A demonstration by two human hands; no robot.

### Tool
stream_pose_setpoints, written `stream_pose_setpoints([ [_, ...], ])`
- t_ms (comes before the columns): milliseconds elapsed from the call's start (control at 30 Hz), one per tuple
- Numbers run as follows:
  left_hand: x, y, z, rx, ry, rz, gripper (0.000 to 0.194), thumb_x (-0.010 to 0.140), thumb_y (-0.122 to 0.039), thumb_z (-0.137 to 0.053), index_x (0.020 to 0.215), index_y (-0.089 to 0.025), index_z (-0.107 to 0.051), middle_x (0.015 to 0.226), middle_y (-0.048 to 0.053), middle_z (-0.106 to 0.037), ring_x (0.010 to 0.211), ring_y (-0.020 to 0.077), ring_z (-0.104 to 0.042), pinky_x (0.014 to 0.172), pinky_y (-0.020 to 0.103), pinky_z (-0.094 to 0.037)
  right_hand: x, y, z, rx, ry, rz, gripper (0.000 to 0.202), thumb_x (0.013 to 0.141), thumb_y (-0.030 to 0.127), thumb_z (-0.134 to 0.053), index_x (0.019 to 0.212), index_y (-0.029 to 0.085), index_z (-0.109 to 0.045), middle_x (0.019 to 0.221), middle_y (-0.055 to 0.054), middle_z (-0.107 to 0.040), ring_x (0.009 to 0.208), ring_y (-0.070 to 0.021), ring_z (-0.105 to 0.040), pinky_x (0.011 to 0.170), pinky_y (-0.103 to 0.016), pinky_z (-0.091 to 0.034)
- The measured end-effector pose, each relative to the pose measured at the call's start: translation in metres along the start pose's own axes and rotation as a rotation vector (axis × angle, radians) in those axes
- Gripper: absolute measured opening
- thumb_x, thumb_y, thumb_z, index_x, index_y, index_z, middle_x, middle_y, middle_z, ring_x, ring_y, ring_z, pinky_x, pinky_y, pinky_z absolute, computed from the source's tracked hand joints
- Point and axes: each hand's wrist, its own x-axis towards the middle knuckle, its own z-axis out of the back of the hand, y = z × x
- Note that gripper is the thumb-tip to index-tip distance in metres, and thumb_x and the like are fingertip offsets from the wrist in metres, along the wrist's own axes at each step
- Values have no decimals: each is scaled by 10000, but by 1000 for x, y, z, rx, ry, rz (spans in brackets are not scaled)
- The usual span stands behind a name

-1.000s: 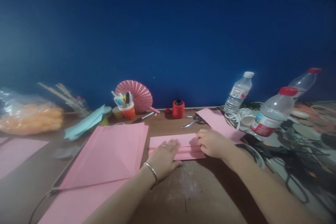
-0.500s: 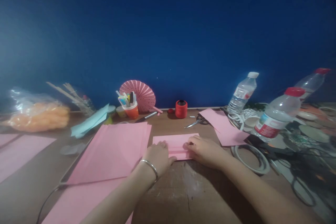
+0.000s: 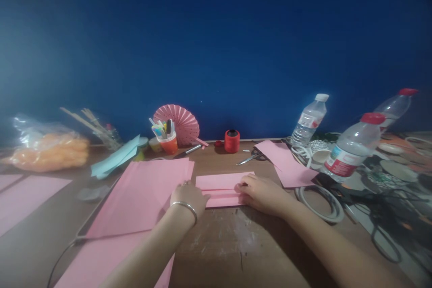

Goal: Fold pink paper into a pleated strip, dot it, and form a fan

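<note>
A pleated strip of pink paper [image 3: 222, 184] lies flat on the table in front of me, with creases running along its length. My left hand [image 3: 189, 198], a silver bangle at its wrist, is at the strip's left end, its thumb against the paper and its other fingers partly hidden. At the opposite end, my right hand [image 3: 259, 192] has its fingers curled and closed on the folded edge. Beside my left hand lies a stack of pink sheets [image 3: 145, 193].
Scissors [image 3: 251, 157], a red thread spool [image 3: 231, 141], a cup of pens [image 3: 168, 141] and a pink paper fan [image 3: 180, 121] stand or lie along the back. Plastic bottles [image 3: 353, 148], a tape roll [image 3: 320, 204] and cables crowd the right side. A bag of orange pieces [image 3: 50, 148] is far left.
My left hand has slid left along the pink paper to its left end, uncovering more of the pleats. My right hand stays at the right end.
</note>
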Motion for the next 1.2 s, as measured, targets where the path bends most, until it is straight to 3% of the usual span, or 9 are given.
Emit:
stream_pose_setpoints([
  [100,2,-2,4,-16,-166,-22,384,849,-341,-359,956,-80,-618,958,192,-579,930,285,-531,776,386,-399,0,0,-1,-1,-9,-19,275,810,402,-475,977,217,-592,930,-63,-553,882,-193,-489,678,-261,-336],
  [200,9,-10,1,-90,-313,-273,248,845,-179,-367,911,-135,-602,899,116,-572,847,222,-543,726,336,-410,2,-2,-5,31,-35,-16,287,827,407,-445,935,202,-614,916,-65,-567,840,-182,-502,680,-259,-345],
  [267,16,-15,-5,-131,-332,-403,223,847,-170,-377,859,-160,-599,871,83,-567,840,202,-533,730,321,-406,5,-5,-8,103,-62,-39,324,869,378,-372,863,189,-634,893,-64,-580,817,-168,-512,700,-257,-353],
  [367,26,-17,-17,-201,-321,-494,191,842,-267,-442,841,-162,-600,867,70,-565,866,196,-516,761,313,-397,11,-7,-13,223,-103,-97,367,893,327,-330,789,171,-646,833,-65,-598,795,-158,-522,731,-254,-361],
  [533,34,-12,-30,-296,-357,-514,172,782,-292,-548,891,-164,-584,892,48,-569,893,199,-499,788,311,-386,14,-3,-11,268,-123,-106,274,843,369,-442,847,195,-653,835,-52,-600,811,-171,-512,730,-261,-363],
  [767,30,-13,-26,-301,-303,-544,127,811,-240,-485,858,-172,-581,876,49,-568,871,180,-515,785,288,-388,6,8,-2,214,-78,-60,304,820,435,-454,913,205,-630,852,-55,-569,808,-175,-501,702,-260,-360],
  [900,29,-14,-25,-336,-297,-529,147,803,-205,-471,899,-171,-577,893,50,-576,884,178,-518,798,283,-383,5,7,-5,178,-93,-15,268,853,368,-419,970,230,-617,884,-52,-571,841,-174,-503,726,-265,-357],
  [1200,22,-18,-14,-361,-246,-481,173,835,-202,-392,824,-181,-564,865,36,-581,843,161,-543,748,258,-396,12,9,-9,163,-107,-121,261,847,284,-413,783,197,-650,801,-46,-616,743,-165,-536,688,-259,-360],
])
